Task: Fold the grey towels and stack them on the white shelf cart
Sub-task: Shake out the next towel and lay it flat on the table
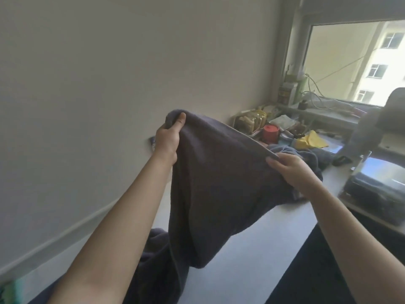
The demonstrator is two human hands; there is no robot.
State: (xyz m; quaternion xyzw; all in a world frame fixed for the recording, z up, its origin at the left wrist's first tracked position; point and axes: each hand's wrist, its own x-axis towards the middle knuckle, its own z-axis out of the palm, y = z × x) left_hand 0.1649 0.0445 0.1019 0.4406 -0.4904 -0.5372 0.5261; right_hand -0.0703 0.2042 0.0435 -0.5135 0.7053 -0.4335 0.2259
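A plain pale wall [87,73] fills the view from nine to twelve o'clock, above a pale worktop [252,249]. The left hand [167,140] pinches one top corner of a grey towel [219,194], held up at centre. The right hand [293,170] grips the opposite edge. More grey towels [306,156] lie at three o'clock, beside a red cup [270,133] and a window [355,60].

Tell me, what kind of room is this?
Probably a room in a flat, maybe a bedroom or workroom: a window faces an apartment block, a cluttered desk runs along the wall, and both hands hold up a grey towel.
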